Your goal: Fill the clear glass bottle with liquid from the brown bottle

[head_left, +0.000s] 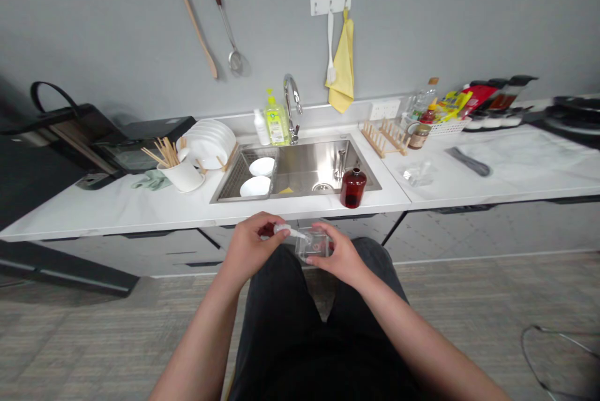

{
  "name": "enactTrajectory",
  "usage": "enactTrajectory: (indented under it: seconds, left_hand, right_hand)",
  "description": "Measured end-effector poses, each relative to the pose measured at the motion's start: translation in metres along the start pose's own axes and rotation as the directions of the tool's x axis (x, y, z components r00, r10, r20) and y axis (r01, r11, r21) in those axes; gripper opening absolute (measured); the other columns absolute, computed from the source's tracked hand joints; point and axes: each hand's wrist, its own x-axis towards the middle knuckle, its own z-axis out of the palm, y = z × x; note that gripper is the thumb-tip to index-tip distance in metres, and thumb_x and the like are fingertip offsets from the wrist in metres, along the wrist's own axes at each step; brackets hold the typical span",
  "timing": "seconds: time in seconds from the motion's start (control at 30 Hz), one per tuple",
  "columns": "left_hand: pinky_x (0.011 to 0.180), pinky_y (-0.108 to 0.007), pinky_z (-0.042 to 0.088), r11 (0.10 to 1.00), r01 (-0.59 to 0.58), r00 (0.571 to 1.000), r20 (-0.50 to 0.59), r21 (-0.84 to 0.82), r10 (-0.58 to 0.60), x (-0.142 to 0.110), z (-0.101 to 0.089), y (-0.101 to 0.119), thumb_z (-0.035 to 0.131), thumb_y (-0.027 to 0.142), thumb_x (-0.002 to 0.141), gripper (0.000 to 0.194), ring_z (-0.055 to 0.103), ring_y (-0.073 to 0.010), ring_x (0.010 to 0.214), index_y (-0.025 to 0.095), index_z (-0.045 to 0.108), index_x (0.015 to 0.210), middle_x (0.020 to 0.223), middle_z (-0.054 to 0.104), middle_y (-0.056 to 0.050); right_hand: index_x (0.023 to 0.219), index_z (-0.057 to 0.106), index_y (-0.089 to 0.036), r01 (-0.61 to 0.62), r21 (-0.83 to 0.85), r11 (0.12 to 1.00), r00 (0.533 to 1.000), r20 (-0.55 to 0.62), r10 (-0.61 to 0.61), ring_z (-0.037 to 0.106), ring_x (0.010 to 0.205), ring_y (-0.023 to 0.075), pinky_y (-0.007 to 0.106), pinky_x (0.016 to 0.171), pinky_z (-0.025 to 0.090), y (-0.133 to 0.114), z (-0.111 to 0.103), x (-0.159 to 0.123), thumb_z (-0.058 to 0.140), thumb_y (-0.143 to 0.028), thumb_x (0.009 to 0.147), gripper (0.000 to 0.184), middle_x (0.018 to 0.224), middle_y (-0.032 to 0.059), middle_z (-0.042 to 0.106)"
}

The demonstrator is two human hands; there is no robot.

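Close above my lap, in front of the counter edge, my left hand (257,243) pinches a small white slender piece (293,232) with a narrow tip; its exact kind is unclear. That tip reaches to a clear plastic container (304,250), and I cannot tell whether it goes inside. Fingers and thumb of my right hand (338,253) grip the container from its right side. On the counter's front edge, just beyond my hands, stands a dark red-brown bottle (352,190) with no cap on its neck.
Behind the bottle is a steel sink (300,167) with a faucet (291,98) and white bowls (257,186) in a rack. Left of it stand plates (210,138) and a chopstick holder (182,177). Clear crumpled plastic (417,173) and a wooden rack (385,137) lie right.
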Motion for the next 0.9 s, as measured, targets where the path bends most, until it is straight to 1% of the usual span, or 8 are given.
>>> enactTrajectory:
  seconds: [0.17, 0.3, 0.4, 0.5, 0.6, 0.7, 0.8, 0.9]
  left_hand:
    - [0.069, -0.032, 0.060, 0.999, 0.031, 1.000, 0.000, 0.012, -0.031, -0.006, -0.018, -0.003, 0.093, 0.041, 0.089, 0.019, 0.075, -0.0201, 0.073, 0.024, 0.089, 0.098, 0.089, 0.084, -0.006]
    - [0.065, -0.031, 0.058, 0.998, 0.052, 0.999, -0.007, 0.046, -0.052, -0.006, -0.035, -0.004, 0.093, 0.042, 0.088, 0.020, 0.071, -0.0198, 0.070, 0.025, 0.088, 0.097, 0.084, 0.082, -0.005]
    - [0.061, -0.030, 0.054, 0.997, 0.068, 0.997, -0.031, 0.024, -0.067, 0.000, -0.054, -0.007, 0.095, 0.045, 0.088, 0.024, 0.066, -0.0184, 0.066, 0.025, 0.088, 0.098, 0.078, 0.077, -0.003]
    - [0.059, -0.028, 0.051, 0.985, 0.151, 0.985, -0.073, -0.086, -0.157, 0.011, -0.080, -0.021, 0.098, 0.046, 0.085, 0.030, 0.065, -0.0167, 0.065, 0.024, 0.085, 0.100, 0.078, 0.076, -0.002]
    - [0.066, -0.028, 0.056, 0.935, 0.230, 0.938, -0.194, -0.269, -0.286, 0.020, -0.109, -0.051, 0.103, 0.044, 0.076, 0.039, 0.071, -0.0173, 0.071, 0.022, 0.080, 0.099, 0.080, 0.078, -0.002]
    - [0.082, -0.032, 0.064, 0.870, 0.254, 0.858, -0.316, -0.423, -0.404, 0.024, -0.136, -0.093, 0.105, 0.043, 0.068, 0.051, 0.077, -0.0193, 0.081, 0.020, 0.077, 0.104, 0.086, 0.081, -0.003]
    - [0.088, -0.036, 0.066, 0.843, 0.294, 0.765, -0.418, -0.451, -0.491, 0.028, -0.158, -0.140, 0.104, 0.048, 0.063, 0.061, 0.080, -0.0214, 0.087, 0.017, 0.078, 0.109, 0.094, 0.081, -0.005]
    - [0.089, -0.037, 0.067, 0.851, 0.332, 0.693, -0.507, -0.407, -0.513, 0.038, -0.177, -0.185, 0.099, 0.054, 0.067, 0.059, 0.081, -0.0233, 0.092, 0.017, 0.074, 0.106, 0.094, 0.079, -0.005]
  right_hand:
    - [0.148, 0.071, -0.032, -0.006, 0.003, 1.000, 0.999, 0.051, 0.006, 0.082, 0.104, 0.0279, 0.053, 0.103, 0.068, 0.000, 0.012, 0.001, 0.103, -0.030, 0.074, 0.081, 0.145, 0.0093, 0.080]
    - [0.147, 0.071, -0.032, -0.007, 0.001, 1.000, 0.995, 0.097, 0.007, 0.080, 0.095, 0.0247, 0.050, 0.099, 0.070, 0.000, 0.021, 0.008, 0.103, -0.029, 0.074, 0.080, 0.141, 0.0078, 0.081]
    - [0.147, 0.071, -0.031, -0.026, 0.004, 1.000, 0.993, 0.117, 0.025, 0.080, 0.093, 0.0239, 0.049, 0.097, 0.070, 0.002, 0.028, 0.017, 0.103, -0.029, 0.074, 0.080, 0.140, 0.0082, 0.081]
    - [0.146, 0.070, -0.030, -0.058, 0.026, 0.998, 0.991, 0.120, 0.055, 0.080, 0.094, 0.0245, 0.051, 0.098, 0.070, 0.007, 0.034, 0.028, 0.104, -0.029, 0.073, 0.081, 0.144, 0.0099, 0.080]
    - [0.146, 0.070, -0.030, -0.079, 0.059, 0.995, 0.989, 0.127, 0.071, 0.081, 0.093, 0.0240, 0.050, 0.097, 0.070, 0.012, 0.039, 0.041, 0.103, -0.031, 0.073, 0.080, 0.148, 0.0111, 0.079]
    - [0.143, 0.071, -0.029, -0.087, 0.077, 0.993, 0.988, 0.134, 0.076, 0.081, 0.093, 0.0238, 0.048, 0.095, 0.071, 0.016, 0.040, 0.054, 0.103, -0.032, 0.073, 0.078, 0.149, 0.0114, 0.079]
    - [0.143, 0.070, -0.029, -0.095, 0.088, 0.992, 0.988, 0.131, 0.083, 0.082, 0.096, 0.0254, 0.049, 0.097, 0.071, 0.019, 0.042, 0.068, 0.104, -0.033, 0.073, 0.077, 0.147, 0.0114, 0.079]
    - [0.142, 0.070, -0.029, -0.106, 0.112, 0.988, 0.987, 0.129, 0.092, 0.083, 0.102, 0.0275, 0.050, 0.101, 0.071, 0.022, 0.045, 0.081, 0.104, -0.035, 0.073, 0.077, 0.144, 0.0111, 0.079]
